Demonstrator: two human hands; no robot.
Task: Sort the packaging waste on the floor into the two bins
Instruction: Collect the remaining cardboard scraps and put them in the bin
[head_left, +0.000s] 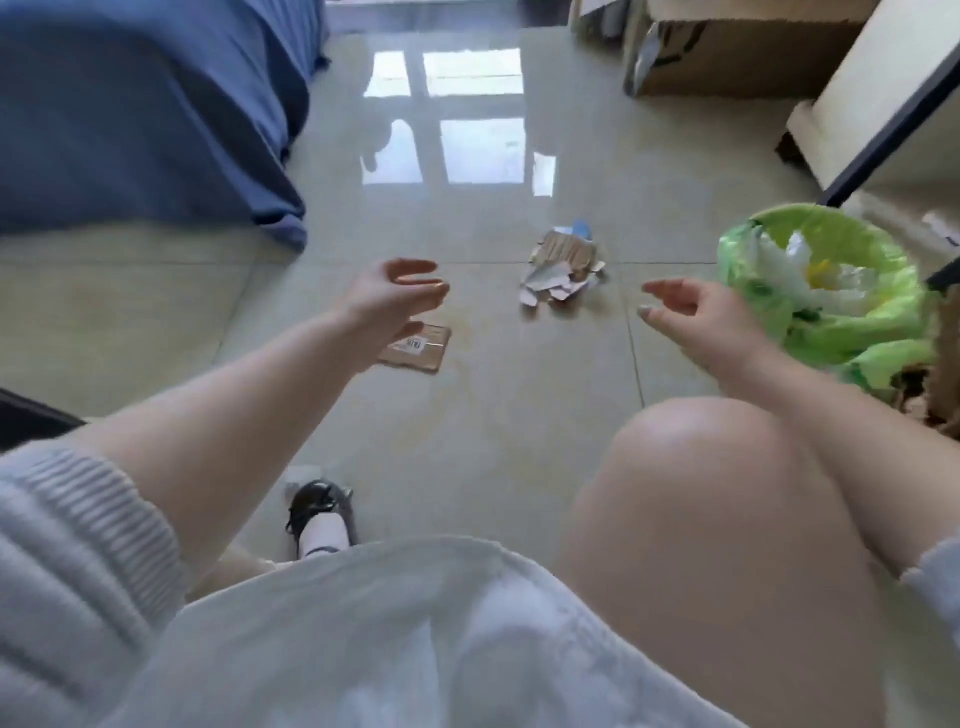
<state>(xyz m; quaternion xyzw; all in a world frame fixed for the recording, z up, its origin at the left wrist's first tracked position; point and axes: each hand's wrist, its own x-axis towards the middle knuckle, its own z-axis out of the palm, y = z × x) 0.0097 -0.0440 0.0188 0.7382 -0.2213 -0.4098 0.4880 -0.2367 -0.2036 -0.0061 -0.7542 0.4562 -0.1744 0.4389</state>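
Neither grip holds anything: left hand (395, 296) and right hand (696, 319) hover released. Torn cardboard pile (563, 270) lies between them, left of the green-lined bin (826, 280); a flat cardboard piece (418, 347) lies farther left. Best practice: gather scraps two-handed.

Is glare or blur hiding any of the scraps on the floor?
Head view: window glare on the floor sits beyond the torn scrap pile, not over it; the cardboard piece is partly hidden by the left hand; edges soft and wide-angle bent.

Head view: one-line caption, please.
Both empty hands, left and right, reach toward torn cardboard scraps beside green-lined bin.
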